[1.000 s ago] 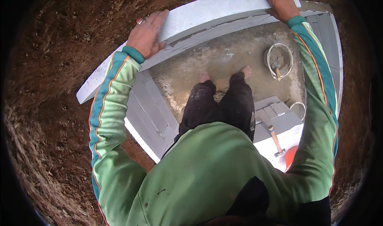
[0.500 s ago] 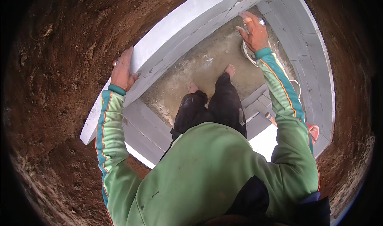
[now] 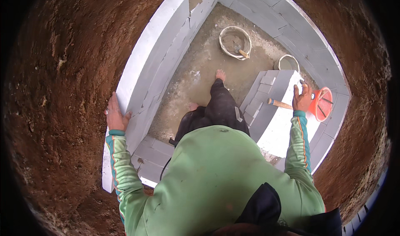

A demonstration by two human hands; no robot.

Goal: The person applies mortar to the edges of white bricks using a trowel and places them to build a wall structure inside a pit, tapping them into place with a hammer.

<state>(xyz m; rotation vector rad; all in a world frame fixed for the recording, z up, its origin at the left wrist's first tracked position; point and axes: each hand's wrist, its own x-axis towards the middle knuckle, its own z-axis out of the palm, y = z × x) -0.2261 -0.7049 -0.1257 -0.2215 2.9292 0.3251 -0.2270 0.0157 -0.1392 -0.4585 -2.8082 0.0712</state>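
My left hand (image 3: 117, 115) lies with its fingers stretched along the pale top of the left block wall (image 3: 152, 40), thumb over the inner edge. My right hand (image 3: 302, 98) is over the white top of a stack of blocks (image 3: 273, 130), its fingers bent around a small dark thing that I cannot make out. Beside that hand, a tool with a wooden handle (image 3: 279, 104) lies on the stack; its other end is hidden. An orange-red bucket (image 3: 321, 105) with tools in it stands just right of the hand.
On the wet floor (image 3: 208, 40) stands a round tub (image 3: 221, 44) of grey mortar with a wooden-handled tool (image 3: 242, 53) in it. A second pail (image 3: 288, 63) sits behind the stack. Grey block walls (image 3: 318, 61) enclose me, with brown earth (image 3: 75, 69) outside them.
My right hand has come back from above the tub to the block stack, its fingers closing. My left hand stays on the wall. The view has shifted right, showing the tub and red bucket.
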